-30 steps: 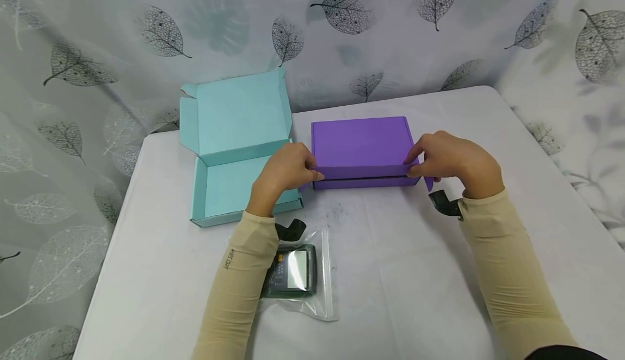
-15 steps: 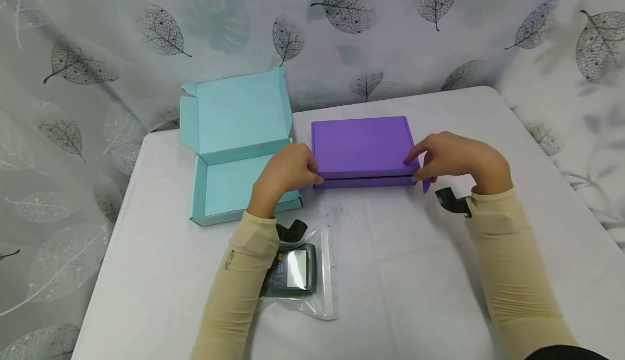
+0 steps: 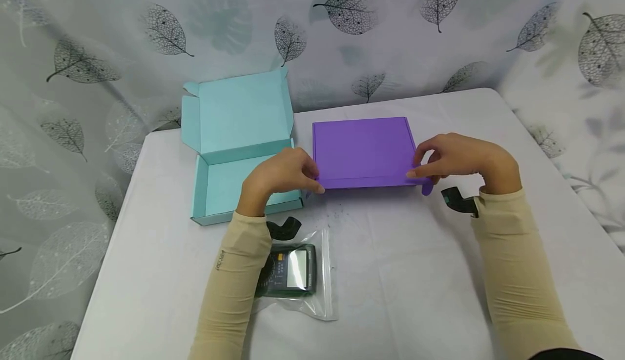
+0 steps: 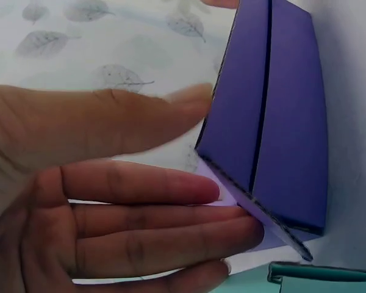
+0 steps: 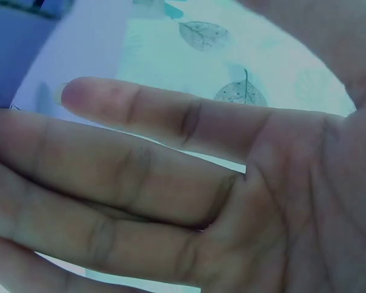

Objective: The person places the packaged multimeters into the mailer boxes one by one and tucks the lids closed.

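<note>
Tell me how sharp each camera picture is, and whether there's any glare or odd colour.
Head view: evenly lit and sharp, with glare on the bagged device's screen and soft shadows beneath the purple box. Left wrist view: the box edge is fairly crisp, but the left hand is close and soft. Right wrist view: the right hand fills the frame, blurred, with a bluish cast.

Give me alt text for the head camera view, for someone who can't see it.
Two hands hold the front corners of a closed purple box on a white table: left hand at its left corner, right hand at its right. An open teal box sits left of it, and a bagged calculator lies nearer the person.
</note>
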Action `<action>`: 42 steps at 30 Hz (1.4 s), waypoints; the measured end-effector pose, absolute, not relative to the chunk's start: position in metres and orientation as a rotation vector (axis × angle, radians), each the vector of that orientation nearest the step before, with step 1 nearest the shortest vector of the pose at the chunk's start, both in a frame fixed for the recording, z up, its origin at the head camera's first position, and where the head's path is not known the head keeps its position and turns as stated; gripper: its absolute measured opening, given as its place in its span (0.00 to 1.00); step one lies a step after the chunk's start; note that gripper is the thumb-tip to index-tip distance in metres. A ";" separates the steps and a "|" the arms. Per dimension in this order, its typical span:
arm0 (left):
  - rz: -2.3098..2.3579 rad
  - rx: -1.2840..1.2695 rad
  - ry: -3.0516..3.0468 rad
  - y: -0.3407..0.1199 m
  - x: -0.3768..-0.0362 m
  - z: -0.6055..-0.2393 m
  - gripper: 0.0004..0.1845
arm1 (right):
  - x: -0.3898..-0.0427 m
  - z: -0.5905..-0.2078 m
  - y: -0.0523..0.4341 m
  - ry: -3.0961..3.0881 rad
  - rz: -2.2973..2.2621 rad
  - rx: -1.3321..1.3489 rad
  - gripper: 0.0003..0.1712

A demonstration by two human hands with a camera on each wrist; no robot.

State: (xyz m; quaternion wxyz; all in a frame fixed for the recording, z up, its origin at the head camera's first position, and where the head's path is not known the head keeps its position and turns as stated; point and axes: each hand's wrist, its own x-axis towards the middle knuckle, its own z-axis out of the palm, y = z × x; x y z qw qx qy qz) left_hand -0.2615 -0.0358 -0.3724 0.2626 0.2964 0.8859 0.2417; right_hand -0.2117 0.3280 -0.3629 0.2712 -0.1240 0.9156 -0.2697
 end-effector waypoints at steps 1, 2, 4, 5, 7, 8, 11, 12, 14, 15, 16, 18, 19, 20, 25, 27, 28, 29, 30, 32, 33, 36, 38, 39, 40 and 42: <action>0.661 0.799 2.393 -0.037 -0.262 -0.372 0.16 | -0.212 -0.363 0.329 2.465 -0.735 -0.344 0.23; 0.668 0.797 2.392 -0.037 -0.262 -0.372 0.16 | -0.213 -0.364 0.329 2.459 -0.744 -0.350 0.22; 0.683 0.809 2.389 -0.038 -0.263 -0.373 0.16 | -0.213 -0.364 0.330 2.452 -0.750 -0.349 0.21; 0.689 0.818 2.387 -0.037 -0.263 -0.374 0.16 | -0.213 -0.365 0.331 2.443 -0.764 -0.340 0.20; 0.701 0.841 2.376 -0.037 -0.264 -0.374 0.16 | -0.214 -0.367 0.331 2.440 -0.775 -0.318 0.19; 0.709 0.852 2.369 -0.037 -0.264 -0.375 0.16 | -0.214 -0.368 0.331 2.439 -0.778 -0.307 0.19; 0.734 0.868 2.345 -0.037 -0.264 -0.376 0.17 | -0.216 -0.369 0.331 2.437 -0.786 -0.286 0.19; 0.740 0.872 2.339 -0.037 -0.264 -0.376 0.18 | -0.216 -0.370 0.330 2.443 -0.778 -0.284 0.19; 0.746 0.884 2.332 -0.038 -0.263 -0.376 0.18 | -0.217 -0.370 0.329 2.451 -0.762 -0.289 0.19; 0.745 0.892 2.328 -0.038 -0.263 -0.376 0.18 | -0.217 -0.370 0.329 2.454 -0.755 -0.291 0.18; 0.745 0.901 2.326 -0.038 -0.263 -0.376 0.18 | -0.217 -0.370 0.329 2.457 -0.749 -0.290 0.18; 0.743 0.916 2.324 -0.037 -0.262 -0.376 0.18 | -0.218 -0.371 0.328 2.463 -0.731 -0.289 0.17; 0.739 0.923 2.323 -0.037 -0.262 -0.375 0.17 | -0.218 -0.371 0.328 2.463 -0.727 -0.290 0.17; 0.736 0.931 2.324 -0.037 -0.262 -0.375 0.17 | -0.218 -0.371 0.327 2.463 -0.725 -0.288 0.18; 0.705 0.960 2.337 -0.035 -0.261 -0.376 0.18 | -0.218 -0.373 0.326 2.471 -0.715 -0.271 0.20; 0.693 0.960 2.341 -0.035 -0.261 -0.376 0.19 | -0.218 -0.373 0.327 2.473 -0.708 -0.265 0.21; 0.689 0.958 2.343 -0.034 -0.261 -0.377 0.19 | -0.218 -0.374 0.327 2.474 -0.706 -0.261 0.21; 0.685 0.955 2.345 -0.034 -0.261 -0.377 0.20 | -0.218 -0.374 0.327 2.473 -0.706 -0.256 0.21; 0.682 0.955 2.347 -0.033 -0.261 -0.377 0.20 | -0.219 -0.375 0.327 2.474 -0.707 -0.255 0.22; 0.674 0.962 2.355 -0.033 -0.261 -0.377 0.19 | -0.219 -0.376 0.328 2.472 -0.712 -0.250 0.22; 0.673 0.968 2.358 -0.032 -0.261 -0.377 0.19 | -0.220 -0.376 0.328 2.472 -0.715 -0.248 0.22; 0.674 0.987 2.365 -0.032 -0.261 -0.377 0.19 | -0.221 -0.379 0.328 2.468 -0.726 -0.245 0.23; 0.682 0.988 2.367 -0.031 -0.260 -0.377 0.18 | -0.221 -0.380 0.330 2.463 -0.739 -0.248 0.24; 0.686 0.986 2.369 -0.031 -0.260 -0.376 0.18 | -0.222 -0.381 0.330 2.461 -0.745 -0.251 0.25; 0.691 0.982 2.370 -0.031 -0.260 -0.376 0.18 | -0.222 -0.382 0.331 2.459 -0.750 -0.253 0.25; 0.700 0.973 2.378 -0.030 -0.259 -0.376 0.18 | -0.222 -0.383 0.332 2.460 -0.761 -0.258 0.25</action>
